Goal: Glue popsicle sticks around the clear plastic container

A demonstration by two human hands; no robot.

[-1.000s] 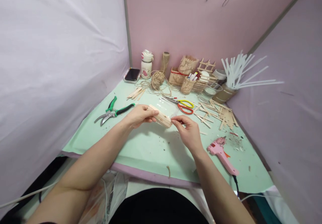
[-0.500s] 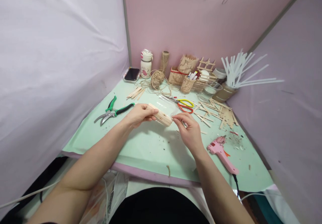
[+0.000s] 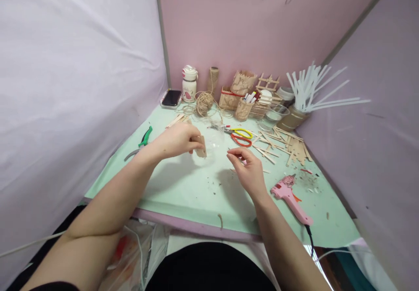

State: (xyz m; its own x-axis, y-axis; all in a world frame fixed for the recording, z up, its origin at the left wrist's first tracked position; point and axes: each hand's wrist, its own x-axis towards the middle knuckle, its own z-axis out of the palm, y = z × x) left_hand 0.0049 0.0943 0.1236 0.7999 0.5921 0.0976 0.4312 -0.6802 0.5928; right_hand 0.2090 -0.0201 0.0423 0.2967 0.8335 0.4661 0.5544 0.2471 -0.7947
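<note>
My left hand (image 3: pixel 176 142) is closed around a small pale wooden piece made of craft sticks (image 3: pixel 202 148), now turned edge-on and partly hidden by the fingers. My right hand (image 3: pixel 248 171) hovers to its right with thumb and forefinger pinched together; whatever is between them is too small to make out. Between the hands, on the green tabletop, lies a clear plastic wrapper (image 3: pixel 214 140). Scissors (image 3: pixel 240 137) with yellow and red handles rest just beyond my right hand. Green-handled pruning shears (image 3: pixel 144 139) are partly covered by my left forearm.
A pink glue gun (image 3: pixel 291 199) lies at right, its cord over the edge. Loose craft sticks (image 3: pixel 294 149) are scattered behind it. Along the back stand a bottle (image 3: pixel 189 86), a phone (image 3: pixel 171 98), twine (image 3: pixel 204 103), stick-built holders (image 3: pixel 244 109) and a plastic cup (image 3: pixel 273 118).
My left hand has rolled over, turning the wooden piece from lengthwise to edge-on and drawing it away from my right hand. My right fingers have come off its end.
</note>
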